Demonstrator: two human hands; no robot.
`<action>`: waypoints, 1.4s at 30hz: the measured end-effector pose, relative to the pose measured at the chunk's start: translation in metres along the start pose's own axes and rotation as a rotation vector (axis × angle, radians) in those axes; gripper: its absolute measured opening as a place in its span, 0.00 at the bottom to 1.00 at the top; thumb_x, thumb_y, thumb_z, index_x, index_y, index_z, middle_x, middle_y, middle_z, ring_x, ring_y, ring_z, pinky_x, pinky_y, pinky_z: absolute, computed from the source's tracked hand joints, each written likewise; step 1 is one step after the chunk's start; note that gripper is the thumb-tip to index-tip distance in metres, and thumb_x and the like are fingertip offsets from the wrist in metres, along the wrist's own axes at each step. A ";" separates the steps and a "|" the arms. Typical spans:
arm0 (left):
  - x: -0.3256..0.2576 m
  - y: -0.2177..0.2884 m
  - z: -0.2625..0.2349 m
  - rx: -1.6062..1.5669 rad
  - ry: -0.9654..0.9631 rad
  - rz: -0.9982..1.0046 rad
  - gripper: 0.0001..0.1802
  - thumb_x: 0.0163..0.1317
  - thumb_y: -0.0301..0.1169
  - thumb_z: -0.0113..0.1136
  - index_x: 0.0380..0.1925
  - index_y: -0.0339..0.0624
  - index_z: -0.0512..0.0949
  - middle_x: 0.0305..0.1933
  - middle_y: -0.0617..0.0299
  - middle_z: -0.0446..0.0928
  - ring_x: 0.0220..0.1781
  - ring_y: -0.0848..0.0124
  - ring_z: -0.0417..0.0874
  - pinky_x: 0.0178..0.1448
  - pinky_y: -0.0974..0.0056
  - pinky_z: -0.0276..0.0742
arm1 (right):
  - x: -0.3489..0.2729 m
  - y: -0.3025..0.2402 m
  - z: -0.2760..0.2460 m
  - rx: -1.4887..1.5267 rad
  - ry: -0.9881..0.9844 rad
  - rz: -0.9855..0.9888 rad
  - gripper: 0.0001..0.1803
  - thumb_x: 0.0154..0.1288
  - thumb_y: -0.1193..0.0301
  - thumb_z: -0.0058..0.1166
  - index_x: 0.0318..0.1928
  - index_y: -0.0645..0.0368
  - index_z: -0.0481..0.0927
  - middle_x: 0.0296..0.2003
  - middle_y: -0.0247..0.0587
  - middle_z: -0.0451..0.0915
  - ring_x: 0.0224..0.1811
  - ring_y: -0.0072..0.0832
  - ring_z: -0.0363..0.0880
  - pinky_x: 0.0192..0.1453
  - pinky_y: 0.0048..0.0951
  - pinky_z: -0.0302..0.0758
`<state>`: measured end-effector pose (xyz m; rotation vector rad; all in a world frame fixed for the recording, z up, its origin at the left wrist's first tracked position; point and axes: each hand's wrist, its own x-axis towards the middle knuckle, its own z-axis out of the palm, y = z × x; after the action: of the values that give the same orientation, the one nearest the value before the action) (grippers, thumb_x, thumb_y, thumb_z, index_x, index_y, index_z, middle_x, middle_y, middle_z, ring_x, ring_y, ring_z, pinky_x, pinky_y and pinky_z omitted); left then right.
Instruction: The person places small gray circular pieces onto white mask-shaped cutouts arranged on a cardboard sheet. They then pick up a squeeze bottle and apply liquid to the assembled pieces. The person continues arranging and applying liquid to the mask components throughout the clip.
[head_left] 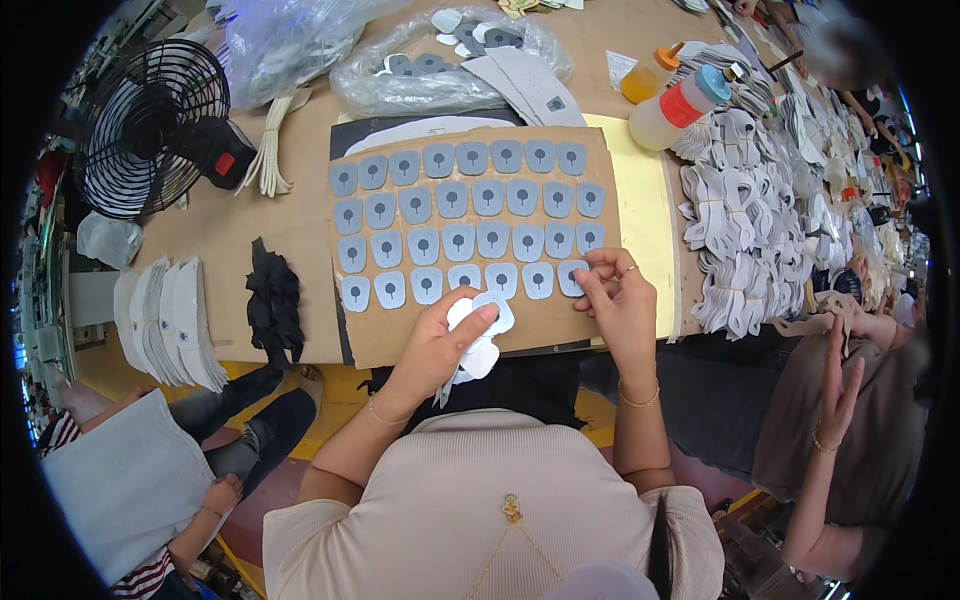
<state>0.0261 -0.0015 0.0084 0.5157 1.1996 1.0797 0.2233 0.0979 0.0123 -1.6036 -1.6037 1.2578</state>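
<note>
Workbench, cardboard sheet with rows of grey patches. Your left hand grips a stack of white patches; your right hand pinches one grey patch at the sheet's bottom row.

Two clear plastic bags lying just beyond the cardboard sheet, crumpled and glossy, grey-white pieces showing inside, small white paper slip right of them, beside an orange-capped squeeze bottle, no screens

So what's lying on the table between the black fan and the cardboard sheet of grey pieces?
In the head view, a bundle of white strips lies between the fan and the cardboard sheet.
</note>
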 end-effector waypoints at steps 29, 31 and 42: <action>0.004 -0.002 0.006 -0.035 -0.110 -0.113 0.14 0.66 0.41 0.61 0.36 0.42 0.76 0.27 0.69 0.75 0.26 0.82 0.77 0.28 0.75 0.72 | -0.006 0.018 -0.044 0.139 -0.069 -0.173 0.10 0.66 0.78 0.56 0.47 0.67 0.75 0.35 0.37 0.79 0.36 0.19 0.78 0.41 0.19 0.74; 0.005 -0.001 0.007 -0.068 -0.126 -0.141 0.13 0.66 0.41 0.62 0.36 0.42 0.76 0.27 0.68 0.75 0.25 0.80 0.78 0.26 0.75 0.73 | -0.002 0.019 -0.053 -0.060 -0.065 -0.242 0.11 0.65 0.77 0.59 0.47 0.66 0.77 0.33 0.33 0.78 0.32 0.16 0.74 0.38 0.17 0.71; 0.004 0.009 0.003 -0.121 -0.119 -0.199 0.15 0.68 0.46 0.56 0.36 0.45 0.75 0.16 0.64 0.73 0.12 0.81 0.69 0.12 0.76 0.55 | 0.018 0.014 -0.043 -0.264 -0.113 -0.117 0.12 0.56 0.74 0.67 0.40 0.65 0.81 0.24 0.26 0.75 0.26 0.12 0.68 0.31 0.16 0.68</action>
<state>0.0259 0.0068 0.0143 0.3540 1.0508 0.9324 0.2646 0.1228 0.0136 -1.5878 -1.9729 1.1314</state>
